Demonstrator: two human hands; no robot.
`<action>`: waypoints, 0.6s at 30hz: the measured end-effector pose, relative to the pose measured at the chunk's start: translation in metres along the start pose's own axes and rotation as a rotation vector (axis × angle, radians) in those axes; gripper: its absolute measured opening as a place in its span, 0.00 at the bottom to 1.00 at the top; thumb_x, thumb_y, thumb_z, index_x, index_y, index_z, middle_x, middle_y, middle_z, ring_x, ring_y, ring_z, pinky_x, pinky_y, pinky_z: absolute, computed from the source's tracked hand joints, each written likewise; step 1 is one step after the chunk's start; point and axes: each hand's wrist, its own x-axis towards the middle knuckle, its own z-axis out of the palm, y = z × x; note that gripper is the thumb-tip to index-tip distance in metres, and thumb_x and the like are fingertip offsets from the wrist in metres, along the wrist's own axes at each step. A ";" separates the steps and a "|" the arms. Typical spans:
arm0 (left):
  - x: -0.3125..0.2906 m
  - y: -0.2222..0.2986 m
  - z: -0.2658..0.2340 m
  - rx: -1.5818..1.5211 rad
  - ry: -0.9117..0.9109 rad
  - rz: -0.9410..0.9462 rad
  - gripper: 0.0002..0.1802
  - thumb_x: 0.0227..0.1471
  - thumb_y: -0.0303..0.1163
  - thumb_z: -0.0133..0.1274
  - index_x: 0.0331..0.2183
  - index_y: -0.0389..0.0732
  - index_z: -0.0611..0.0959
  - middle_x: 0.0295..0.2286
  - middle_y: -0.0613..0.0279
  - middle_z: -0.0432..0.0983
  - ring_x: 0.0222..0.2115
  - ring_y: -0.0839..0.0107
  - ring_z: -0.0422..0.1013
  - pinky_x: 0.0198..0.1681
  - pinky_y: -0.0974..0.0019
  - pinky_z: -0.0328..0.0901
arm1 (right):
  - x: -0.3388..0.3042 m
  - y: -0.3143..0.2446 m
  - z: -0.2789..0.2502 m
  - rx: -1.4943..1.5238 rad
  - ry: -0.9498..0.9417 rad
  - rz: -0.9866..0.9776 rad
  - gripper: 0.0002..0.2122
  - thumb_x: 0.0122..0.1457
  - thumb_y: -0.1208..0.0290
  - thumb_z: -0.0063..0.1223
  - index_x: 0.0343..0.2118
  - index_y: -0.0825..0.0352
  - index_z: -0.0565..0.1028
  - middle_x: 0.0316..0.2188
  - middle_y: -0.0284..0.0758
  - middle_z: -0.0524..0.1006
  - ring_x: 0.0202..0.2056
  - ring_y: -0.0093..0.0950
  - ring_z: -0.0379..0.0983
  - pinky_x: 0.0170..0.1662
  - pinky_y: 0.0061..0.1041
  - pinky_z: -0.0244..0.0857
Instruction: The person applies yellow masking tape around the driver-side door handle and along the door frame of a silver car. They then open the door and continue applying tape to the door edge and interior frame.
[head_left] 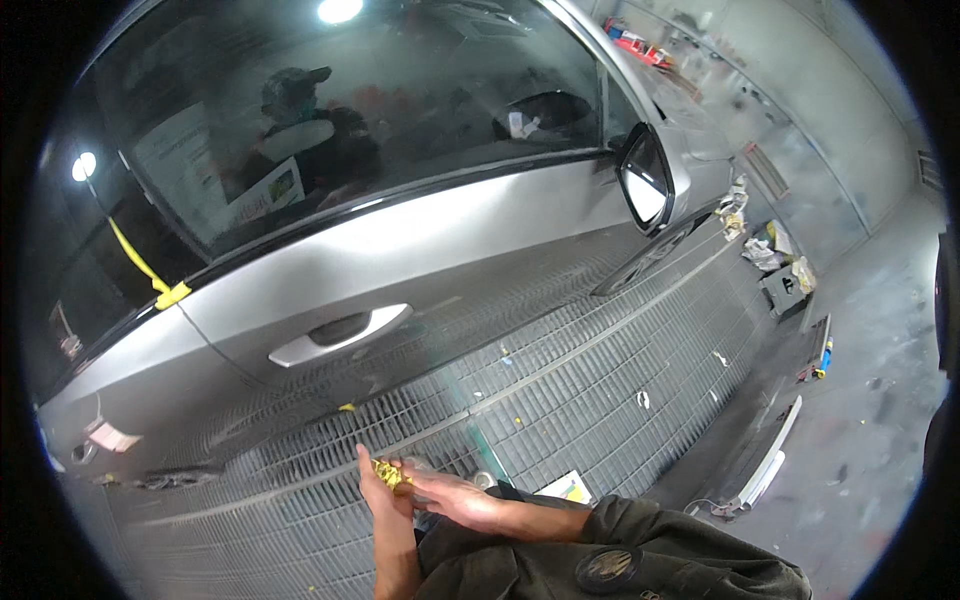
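Observation:
A crumpled wad of yellow tape [389, 474] is pressed between my two hands, low in the middle of the view. My left hand [378, 492] cups it from the left, one digit sticking up. From the other side my right hand [452, 496] closes against the wad, its fingertips partly hidden. Both are held in front of my body, apart from the silver car door [380, 235]. On that door are a silver handle [340, 337] and a dark window [370, 120]. A strip of yellow tape [150, 275] hangs at the window's rear edge.
A slatted metal grating floor [580, 370] runs alongside the car, with small scraps on it. The side mirror [645, 180] juts out ahead. Crumpled paper [765, 250] and a grey box [785, 290] lie by the far wall. A long silver-white trim piece [765, 475] lies at right.

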 end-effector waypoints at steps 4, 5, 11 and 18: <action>-0.033 -0.020 -0.024 -0.128 -0.008 0.007 0.29 0.57 0.57 0.55 0.18 0.44 0.72 0.16 0.61 0.68 0.20 0.64 0.66 0.31 0.58 0.68 | -0.033 0.008 -0.005 -0.245 -0.025 0.034 0.33 0.68 0.54 0.47 0.70 0.66 0.53 0.70 0.33 0.54 0.68 0.27 0.50 0.68 0.29 0.46; -0.042 -0.023 -0.029 -0.139 -0.010 0.029 0.29 0.57 0.58 0.55 0.18 0.44 0.72 0.16 0.60 0.68 0.20 0.64 0.66 0.31 0.58 0.68 | -0.040 0.009 -0.002 -0.312 -0.030 0.037 0.33 0.69 0.56 0.48 0.69 0.67 0.52 0.70 0.34 0.53 0.68 0.27 0.50 0.68 0.28 0.46; -0.077 0.008 -0.048 -0.167 0.024 0.063 0.26 0.58 0.56 0.53 0.18 0.48 0.72 0.15 0.68 0.68 0.18 0.72 0.67 0.26 0.65 0.66 | -0.063 0.020 0.018 -0.202 -0.355 -0.238 0.33 0.69 0.65 0.47 0.70 0.69 0.45 0.68 0.40 0.56 0.65 0.30 0.58 0.65 0.32 0.55; -0.104 0.064 -0.086 -0.305 0.040 0.318 0.26 0.54 0.58 0.53 0.19 0.48 0.71 0.15 0.71 0.67 0.14 0.76 0.63 0.21 0.71 0.62 | -0.091 -0.001 0.000 -0.314 -0.346 -0.014 0.21 0.71 0.63 0.41 0.61 0.71 0.66 0.53 0.40 0.75 0.48 0.28 0.77 0.52 0.26 0.70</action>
